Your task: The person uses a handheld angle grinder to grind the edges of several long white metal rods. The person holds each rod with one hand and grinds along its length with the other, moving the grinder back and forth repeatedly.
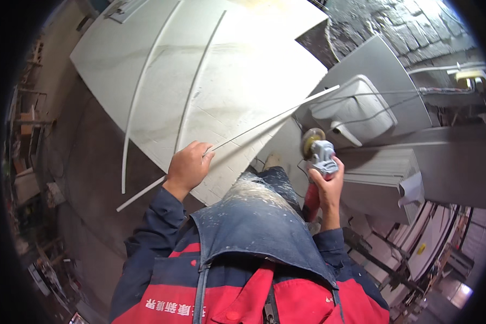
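Note:
My left hand (190, 166) is closed around a long thin white strip (141, 194), which slants from beyond the table's near left edge up to its right side. Two more white strips, one farther left (151, 70) and one nearer the middle (201, 70), lie lengthwise on the big white tabletop (243, 65). To the right, off the table's edge, my right hand (328, 183) grips an angle grinder (323, 155) with a grey head and red body. Its round yellowish disc (313, 141) points away from me, apart from the strip. Whether the disc turns cannot be seen.
Right of the table stands a white moulded seat-like piece (356, 108) before a grey board (383, 70). A stack of pale panels (378, 173) lies close to my right hand. Thin cables (399, 92) run across toward the brick wall (410, 27). Cluttered shelves (32, 124) line the far left.

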`<state>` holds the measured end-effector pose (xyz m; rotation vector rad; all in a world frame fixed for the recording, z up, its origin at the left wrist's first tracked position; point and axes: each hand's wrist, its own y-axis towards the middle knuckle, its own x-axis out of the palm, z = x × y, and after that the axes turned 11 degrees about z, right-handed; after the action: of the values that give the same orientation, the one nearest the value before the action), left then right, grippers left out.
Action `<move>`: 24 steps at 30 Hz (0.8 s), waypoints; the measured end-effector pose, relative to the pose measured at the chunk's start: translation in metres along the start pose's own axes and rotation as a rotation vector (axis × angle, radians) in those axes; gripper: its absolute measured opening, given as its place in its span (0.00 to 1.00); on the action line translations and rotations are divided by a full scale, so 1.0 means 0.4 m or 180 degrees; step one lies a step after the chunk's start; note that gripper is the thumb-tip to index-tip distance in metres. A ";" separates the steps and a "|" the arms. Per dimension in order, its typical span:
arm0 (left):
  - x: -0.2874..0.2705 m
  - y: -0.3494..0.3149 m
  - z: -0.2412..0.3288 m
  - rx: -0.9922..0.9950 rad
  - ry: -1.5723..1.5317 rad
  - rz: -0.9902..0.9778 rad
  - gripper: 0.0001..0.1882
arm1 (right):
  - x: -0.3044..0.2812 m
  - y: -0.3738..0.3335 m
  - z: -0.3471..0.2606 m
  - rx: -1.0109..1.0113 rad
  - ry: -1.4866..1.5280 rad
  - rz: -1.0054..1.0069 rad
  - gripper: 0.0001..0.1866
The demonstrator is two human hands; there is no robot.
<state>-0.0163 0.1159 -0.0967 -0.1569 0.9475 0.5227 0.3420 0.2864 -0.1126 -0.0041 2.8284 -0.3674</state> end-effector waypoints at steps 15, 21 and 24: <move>0.031 0.065 0.025 0.0749 0.0702 -0.0431 0.09 | 0.212 -0.097 -0.104 -0.1392 -0.1458 -0.1241 0.46; 0.029 0.063 0.020 0.0780 0.0713 -0.0353 0.09 | 0.239 -0.090 -0.119 -0.1489 -0.1460 -0.1427 0.45; 0.024 0.065 0.025 0.0742 0.0664 -0.0373 0.09 | 0.244 -0.086 -0.123 -0.1450 -0.1499 -0.1436 0.45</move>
<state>-0.0174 0.1454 -0.0963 -0.0565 1.1875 0.2880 0.2334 0.2614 -0.0861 -0.7273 2.3532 0.1801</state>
